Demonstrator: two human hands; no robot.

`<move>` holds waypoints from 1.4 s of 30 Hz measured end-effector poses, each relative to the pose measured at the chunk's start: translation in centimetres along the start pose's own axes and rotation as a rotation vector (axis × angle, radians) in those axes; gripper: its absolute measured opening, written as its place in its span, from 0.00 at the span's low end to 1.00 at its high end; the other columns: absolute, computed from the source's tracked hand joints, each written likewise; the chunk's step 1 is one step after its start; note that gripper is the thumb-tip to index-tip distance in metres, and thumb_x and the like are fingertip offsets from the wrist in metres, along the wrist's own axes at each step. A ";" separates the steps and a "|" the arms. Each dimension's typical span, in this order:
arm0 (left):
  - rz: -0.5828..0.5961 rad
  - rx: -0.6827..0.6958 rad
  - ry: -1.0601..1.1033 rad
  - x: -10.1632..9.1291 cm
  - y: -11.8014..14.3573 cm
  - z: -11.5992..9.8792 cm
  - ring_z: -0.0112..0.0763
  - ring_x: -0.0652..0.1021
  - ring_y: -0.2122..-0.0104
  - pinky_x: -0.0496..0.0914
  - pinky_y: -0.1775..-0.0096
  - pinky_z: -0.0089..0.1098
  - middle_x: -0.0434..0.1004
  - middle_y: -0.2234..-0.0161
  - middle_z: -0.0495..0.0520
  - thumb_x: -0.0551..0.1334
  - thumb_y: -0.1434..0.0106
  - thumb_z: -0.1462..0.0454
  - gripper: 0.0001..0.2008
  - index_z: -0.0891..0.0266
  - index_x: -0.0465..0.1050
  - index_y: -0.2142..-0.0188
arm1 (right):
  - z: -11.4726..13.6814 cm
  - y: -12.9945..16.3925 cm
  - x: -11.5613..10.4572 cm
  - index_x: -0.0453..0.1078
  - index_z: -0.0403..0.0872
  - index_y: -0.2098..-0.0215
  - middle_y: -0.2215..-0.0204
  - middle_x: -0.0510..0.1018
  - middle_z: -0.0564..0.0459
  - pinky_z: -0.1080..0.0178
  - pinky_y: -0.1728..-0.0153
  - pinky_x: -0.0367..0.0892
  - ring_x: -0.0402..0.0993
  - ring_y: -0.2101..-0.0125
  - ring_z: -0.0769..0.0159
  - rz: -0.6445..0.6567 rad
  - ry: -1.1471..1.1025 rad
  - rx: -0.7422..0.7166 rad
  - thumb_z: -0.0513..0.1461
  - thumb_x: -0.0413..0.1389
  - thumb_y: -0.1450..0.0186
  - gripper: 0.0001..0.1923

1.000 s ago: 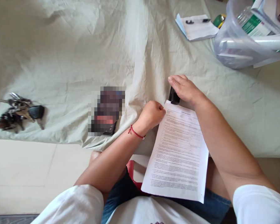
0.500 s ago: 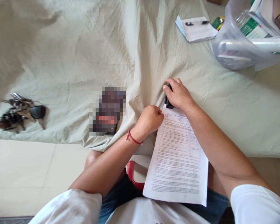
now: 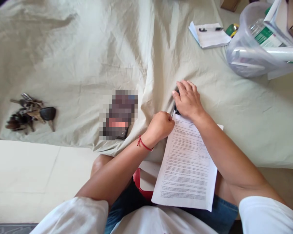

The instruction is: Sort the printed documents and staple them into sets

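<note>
Printed paper sheets [image 3: 188,169] hang over the near edge of the cloth-covered surface and reach down over my lap. My left hand [image 3: 161,125] is closed in a pinch at their upper left edge. A black stapler [image 3: 176,108] lies at the top left corner of the sheets, with that corner at its near end. My right hand [image 3: 188,100] lies over the stapler from above, its palm on it and its fingers curving past the far end. Most of the stapler is hidden beneath this hand.
Left of my hands are a blurred-out phone [image 3: 119,113] and a bunch of keys [image 3: 31,113]. A notepad [image 3: 213,38] with a pen, a green-and-yellow tape measure [image 3: 231,30] and a clear plastic bin [image 3: 245,61] holding rolls and a bottle stand at the back right. The cloth [image 3: 100,65] is wrinkled.
My right hand has flattened over the stapler, covering more of it. My left hand keeps its pinch on the sheets. The whole view has shifted slightly.
</note>
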State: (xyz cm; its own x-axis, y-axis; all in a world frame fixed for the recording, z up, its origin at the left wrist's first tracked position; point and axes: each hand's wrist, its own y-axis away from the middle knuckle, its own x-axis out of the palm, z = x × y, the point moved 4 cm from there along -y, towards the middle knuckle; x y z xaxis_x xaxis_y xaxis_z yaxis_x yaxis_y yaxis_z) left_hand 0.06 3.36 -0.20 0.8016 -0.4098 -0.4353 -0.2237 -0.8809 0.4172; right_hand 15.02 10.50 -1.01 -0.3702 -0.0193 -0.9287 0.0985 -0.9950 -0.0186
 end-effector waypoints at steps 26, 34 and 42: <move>0.037 0.020 -0.037 0.0 0.3 -0.3 0.34 0.60 0.72 0.57 0.63 0.41 0.56 0.79 0.44 0.64 0.31 0.77 0.28 0.54 0.55 0.81 | -0.3 0.0 0.8 0.79 0.51 0.29 0.26 0.80 0.38 0.31 0.22 0.64 0.74 0.27 0.38 -0.088 0.024 -0.025 0.44 0.50 0.18 0.26; 0.118 0.043 -0.069 0.0 0.3 -0.2 0.33 0.60 0.73 0.57 0.63 0.40 0.55 0.80 0.43 0.63 0.32 0.77 0.26 0.55 0.57 0.81 | -0.5 -2.1 -0.5 0.81 0.50 0.35 0.36 0.86 0.37 0.31 0.26 0.68 0.78 0.32 0.38 0.000 0.005 -0.067 0.46 0.53 0.18 0.21; 0.391 0.226 0.074 -1.5 1.3 -1.2 0.27 0.59 0.76 0.56 0.67 0.36 0.59 0.80 0.40 0.64 0.28 0.73 0.20 0.56 0.64 0.75 | -4.7 -1.6 -7.0 0.82 0.59 0.37 0.31 0.85 0.50 0.43 0.21 0.68 0.78 0.26 0.51 -0.180 -0.444 0.100 0.54 0.67 0.21 0.19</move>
State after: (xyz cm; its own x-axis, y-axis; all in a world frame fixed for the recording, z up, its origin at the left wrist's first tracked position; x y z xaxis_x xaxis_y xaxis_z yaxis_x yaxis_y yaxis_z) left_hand -0.75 3.12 1.89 0.6684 -0.7109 -0.2187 -0.6262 -0.6965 0.3504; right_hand 21.81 12.73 3.72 -0.7334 0.1357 -0.6661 -0.0848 -0.9905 -0.1085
